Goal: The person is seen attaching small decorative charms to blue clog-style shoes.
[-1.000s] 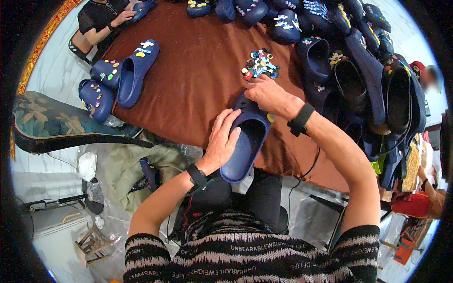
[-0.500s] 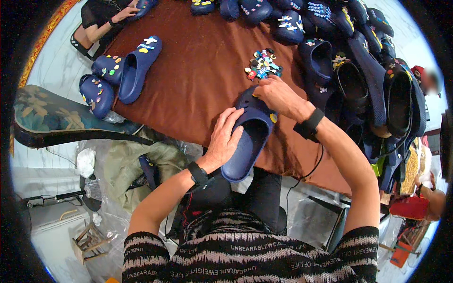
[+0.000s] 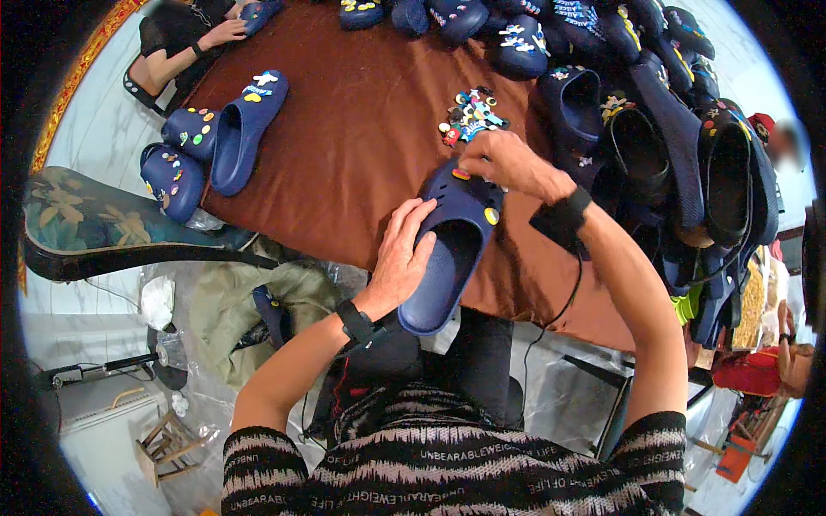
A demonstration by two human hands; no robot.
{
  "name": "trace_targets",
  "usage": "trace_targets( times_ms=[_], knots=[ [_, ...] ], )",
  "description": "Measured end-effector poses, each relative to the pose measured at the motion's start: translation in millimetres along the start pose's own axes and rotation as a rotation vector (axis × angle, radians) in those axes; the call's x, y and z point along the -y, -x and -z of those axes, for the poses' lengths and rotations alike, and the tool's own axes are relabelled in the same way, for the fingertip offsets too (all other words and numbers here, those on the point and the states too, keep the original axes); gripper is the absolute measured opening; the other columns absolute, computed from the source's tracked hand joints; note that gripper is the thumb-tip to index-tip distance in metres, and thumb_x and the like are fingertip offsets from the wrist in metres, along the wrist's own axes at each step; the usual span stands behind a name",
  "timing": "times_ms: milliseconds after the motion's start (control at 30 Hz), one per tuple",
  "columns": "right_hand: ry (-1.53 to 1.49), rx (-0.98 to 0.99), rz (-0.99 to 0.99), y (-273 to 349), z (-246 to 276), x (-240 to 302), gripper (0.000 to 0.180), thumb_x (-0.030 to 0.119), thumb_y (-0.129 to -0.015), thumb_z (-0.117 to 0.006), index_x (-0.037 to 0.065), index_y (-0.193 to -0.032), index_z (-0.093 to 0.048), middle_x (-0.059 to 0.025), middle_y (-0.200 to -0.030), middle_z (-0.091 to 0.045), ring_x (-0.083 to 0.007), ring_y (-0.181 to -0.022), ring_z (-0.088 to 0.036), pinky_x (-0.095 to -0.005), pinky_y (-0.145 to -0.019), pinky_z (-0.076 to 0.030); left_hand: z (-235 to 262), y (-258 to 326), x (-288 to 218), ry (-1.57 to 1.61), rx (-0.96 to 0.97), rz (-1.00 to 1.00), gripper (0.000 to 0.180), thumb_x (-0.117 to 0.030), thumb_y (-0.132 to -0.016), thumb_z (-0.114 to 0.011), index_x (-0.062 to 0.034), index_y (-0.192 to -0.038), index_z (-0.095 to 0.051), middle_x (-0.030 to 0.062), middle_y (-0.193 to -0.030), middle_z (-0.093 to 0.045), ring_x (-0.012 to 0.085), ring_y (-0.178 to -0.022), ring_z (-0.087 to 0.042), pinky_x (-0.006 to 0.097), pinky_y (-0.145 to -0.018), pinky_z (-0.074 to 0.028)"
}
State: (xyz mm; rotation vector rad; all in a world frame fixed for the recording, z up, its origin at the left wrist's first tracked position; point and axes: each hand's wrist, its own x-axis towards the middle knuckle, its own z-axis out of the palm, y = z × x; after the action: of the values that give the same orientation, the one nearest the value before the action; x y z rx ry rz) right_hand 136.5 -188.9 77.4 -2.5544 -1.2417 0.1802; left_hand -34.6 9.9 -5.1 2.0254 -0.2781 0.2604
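Note:
A navy blue clog (image 3: 433, 297) lies tilted at the near edge of the table, its toe pointing away from me. My left hand (image 3: 403, 258) grips its left side, thumb over the rim of the opening. At the toe, the bent fingers of my right hand (image 3: 503, 163) are pinched on a small orange-red and yellow shoe charm (image 3: 461, 175). A round yellow charm (image 3: 491, 215) sits on the clog's right side by the strap. Just beyond my right hand is a pile of mixed, colourful charms (image 3: 471, 113).
A brown cloth (image 3: 344, 112) covers the table. Decorated navy clogs (image 3: 245, 138) stand at the left, and a large heap of clogs (image 3: 637, 146) fills the right and far side. A co-worker's hand (image 3: 224, 34) holds a clog at the far left. A floral-patterned chair (image 3: 112, 219) stands left.
My right fingers have shifted slightly nearer over the toe, and more of the orange-red and yellow charm shows beneath them. My left hand keeps its hold on the clog.

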Motion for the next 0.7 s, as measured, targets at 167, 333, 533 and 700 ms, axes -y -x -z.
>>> trace_targets(
  times_ms=[167,333,533,700],
  knots=[
    [-0.032,-0.118,-0.050,-37,-6,-24,0.019,0.019,-0.088,-0.064,0.009,-0.103,-0.071,-0.0177,-0.091,-0.072,-0.0381,-0.091,-0.069,-0.0491,-0.079,-0.055,1,0,-1,-0.006,-0.002,0.005,0.045,-0.015,-0.097,-0.055,-0.0064,-0.140,-0.050,0.0189,-0.144,-0.044,0.0382,-0.134,-0.042,0.045,-0.113,-0.034],
    [0.179,0.040,0.028,-65,-29,-64,0.015,0.012,-0.086,-0.061,0.005,-0.098,-0.068,-0.0219,-0.096,-0.070,-0.0392,-0.093,-0.069,-0.0478,-0.079,-0.056,-3,-4,-4,0.016,0.009,0.001,0.045,-0.016,-0.097,-0.055,-0.0063,-0.140,-0.049,0.0196,-0.144,-0.044,0.0390,-0.134,-0.042,0.046,-0.113,-0.034],
    [0.181,0.004,0.046,-73,-35,-54,0.015,0.010,-0.084,-0.063,0.005,-0.097,-0.068,-0.0202,-0.095,-0.070,-0.0396,-0.095,-0.069,-0.0481,-0.083,-0.056,5,-1,-5,-0.010,0.041,0.040,0.045,-0.012,-0.098,-0.053,-0.0035,-0.142,-0.047,0.0193,-0.146,-0.042,0.0361,-0.138,-0.040,0.042,-0.116,-0.031],
    [0.155,0.014,-0.028,-68,-29,-70,0.018,0.012,-0.085,-0.063,0.004,-0.100,-0.069,-0.0213,-0.097,-0.070,-0.0394,-0.096,-0.068,-0.0487,-0.083,-0.056,-1,-3,-6,0.010,0.033,0.017,0.045,-0.014,-0.098,-0.054,-0.0048,-0.141,-0.048,0.0199,-0.145,-0.042,0.0377,-0.136,-0.041,0.043,-0.115,-0.032]
  ],
)
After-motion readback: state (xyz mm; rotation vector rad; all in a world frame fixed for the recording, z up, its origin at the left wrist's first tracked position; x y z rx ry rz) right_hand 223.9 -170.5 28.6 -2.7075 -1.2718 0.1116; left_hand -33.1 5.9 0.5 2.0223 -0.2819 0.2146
